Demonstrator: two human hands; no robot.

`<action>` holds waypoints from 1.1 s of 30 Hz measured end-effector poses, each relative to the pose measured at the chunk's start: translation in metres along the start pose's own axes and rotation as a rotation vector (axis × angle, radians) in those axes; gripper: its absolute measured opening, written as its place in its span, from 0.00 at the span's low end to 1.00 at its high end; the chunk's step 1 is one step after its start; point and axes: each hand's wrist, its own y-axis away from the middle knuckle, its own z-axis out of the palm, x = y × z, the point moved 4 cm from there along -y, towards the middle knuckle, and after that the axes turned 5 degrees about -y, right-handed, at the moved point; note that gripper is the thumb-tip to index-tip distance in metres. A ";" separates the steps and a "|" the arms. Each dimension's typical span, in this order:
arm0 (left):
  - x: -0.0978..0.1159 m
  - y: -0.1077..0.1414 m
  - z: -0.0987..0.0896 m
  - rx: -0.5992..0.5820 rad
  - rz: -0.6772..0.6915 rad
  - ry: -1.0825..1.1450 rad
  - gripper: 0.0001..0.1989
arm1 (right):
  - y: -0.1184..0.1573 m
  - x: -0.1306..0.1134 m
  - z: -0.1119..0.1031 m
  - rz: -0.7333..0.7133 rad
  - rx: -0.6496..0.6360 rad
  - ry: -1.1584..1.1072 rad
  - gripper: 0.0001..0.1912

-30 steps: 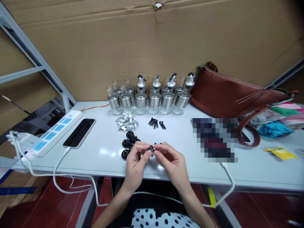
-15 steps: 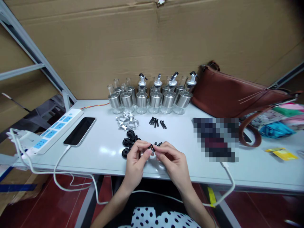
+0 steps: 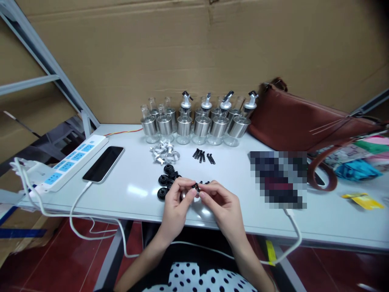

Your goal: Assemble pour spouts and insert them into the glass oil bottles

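Observation:
Close together over the table's front edge, my left hand and my right hand are both closed in a pinch. Between their fingertips is a small black piece set against a silver pourer spout, mostly covered by my left fingers. My right thumb and forefinger press on the black piece. Black ribbed stoppers lie just left of my left hand. Behind the hands are several silver-white spouts in a heap and several short black levers. Tiny black bits peek out behind my right fingers.
Glass bottles with steel sleeves stand in rows at the back, some topped with pourers. To the left lie a phone and a power strip with cables. On the right are a brown bag, a blurred-out item and a yellow packet.
The view has shifted slightly. Both hands stay together at the same spot, and the black piece between the fingertips has turned a little.

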 end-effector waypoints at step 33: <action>-0.003 0.002 -0.003 0.088 0.040 0.074 0.11 | 0.003 0.002 0.003 -0.109 -0.061 -0.003 0.05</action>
